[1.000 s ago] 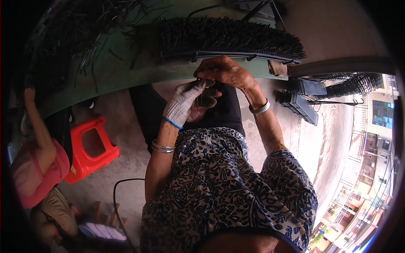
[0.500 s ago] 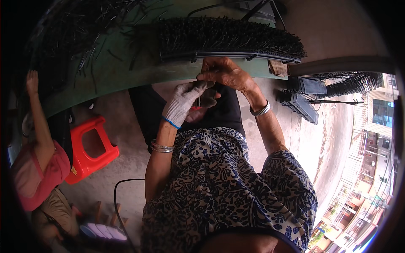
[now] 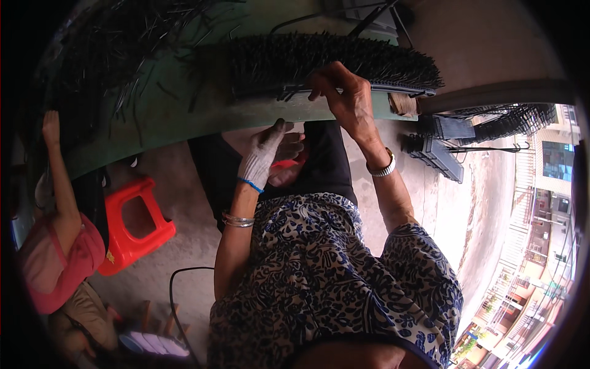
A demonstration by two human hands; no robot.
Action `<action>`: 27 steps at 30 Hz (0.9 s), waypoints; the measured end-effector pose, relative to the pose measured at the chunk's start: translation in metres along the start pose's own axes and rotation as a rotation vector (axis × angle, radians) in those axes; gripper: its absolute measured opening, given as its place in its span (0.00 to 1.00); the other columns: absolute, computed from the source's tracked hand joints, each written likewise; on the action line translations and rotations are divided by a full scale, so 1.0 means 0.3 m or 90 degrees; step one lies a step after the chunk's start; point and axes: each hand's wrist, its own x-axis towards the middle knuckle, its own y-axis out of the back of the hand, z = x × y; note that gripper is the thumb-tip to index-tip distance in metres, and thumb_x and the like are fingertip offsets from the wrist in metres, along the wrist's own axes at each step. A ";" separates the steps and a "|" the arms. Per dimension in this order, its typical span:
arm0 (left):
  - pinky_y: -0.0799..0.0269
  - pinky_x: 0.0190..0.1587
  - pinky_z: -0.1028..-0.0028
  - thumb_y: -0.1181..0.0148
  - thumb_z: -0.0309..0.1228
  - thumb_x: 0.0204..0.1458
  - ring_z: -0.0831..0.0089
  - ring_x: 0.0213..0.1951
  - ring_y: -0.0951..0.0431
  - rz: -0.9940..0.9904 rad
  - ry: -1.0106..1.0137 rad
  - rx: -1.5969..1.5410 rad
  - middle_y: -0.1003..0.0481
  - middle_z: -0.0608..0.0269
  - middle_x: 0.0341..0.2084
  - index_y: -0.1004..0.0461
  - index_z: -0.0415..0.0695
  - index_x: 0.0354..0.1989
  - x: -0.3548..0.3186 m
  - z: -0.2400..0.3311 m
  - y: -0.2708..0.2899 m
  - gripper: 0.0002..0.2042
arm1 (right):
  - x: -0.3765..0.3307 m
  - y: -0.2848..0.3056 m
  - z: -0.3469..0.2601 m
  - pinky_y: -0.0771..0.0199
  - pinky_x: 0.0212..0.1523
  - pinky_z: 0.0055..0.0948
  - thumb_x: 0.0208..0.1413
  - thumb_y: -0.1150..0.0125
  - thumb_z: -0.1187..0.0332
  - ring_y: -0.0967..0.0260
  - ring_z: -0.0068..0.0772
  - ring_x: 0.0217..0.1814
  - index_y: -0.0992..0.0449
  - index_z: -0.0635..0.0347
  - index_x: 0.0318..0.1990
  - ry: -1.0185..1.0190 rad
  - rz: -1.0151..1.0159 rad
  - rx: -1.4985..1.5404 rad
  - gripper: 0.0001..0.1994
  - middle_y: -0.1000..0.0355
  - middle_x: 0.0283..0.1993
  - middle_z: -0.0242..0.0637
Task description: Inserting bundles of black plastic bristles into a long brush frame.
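My left hand (image 3: pixel 273 149), in a whitish knitted glove with dark fingertips, is over my lap, just short of the table's near edge. Its thumb stands apart from its fingers, and I see nothing held. My bare right hand (image 3: pixel 351 101) is raised over the front of a long black rack (image 3: pixel 375 89). The fingers curl toward the thumb in a pinch; whatever they hold, if anything, is too small and dark to name. Thin black rod-like pieces (image 3: pixel 332 55) stand densely packed in the rack.
Loose black strips (image 3: pixel 132 67) lie heaped on the green table (image 3: pixel 166 117). A brownish bundle (image 3: pixel 402 103) sits at the rack's right end. More racks (image 3: pixel 439 150) stand beyond the table at right. At left are a red stool (image 3: pixel 138 221) and another person in pink (image 3: pixel 67 258).
My hands have come apart from their meeting point above my lap. The right has risen to the rack's front, and the left has dropped slightly with its fingers loosened.
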 end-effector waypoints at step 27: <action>0.26 0.22 0.76 0.44 0.43 0.58 0.70 0.20 0.22 0.093 -0.017 0.014 0.22 0.55 0.23 0.23 0.35 0.41 0.006 -0.110 0.203 0.20 | 0.111 -0.125 0.154 0.31 0.30 0.34 0.52 0.37 0.65 0.30 0.40 0.31 0.20 0.46 0.42 0.181 0.224 -0.511 0.09 0.32 0.33 0.39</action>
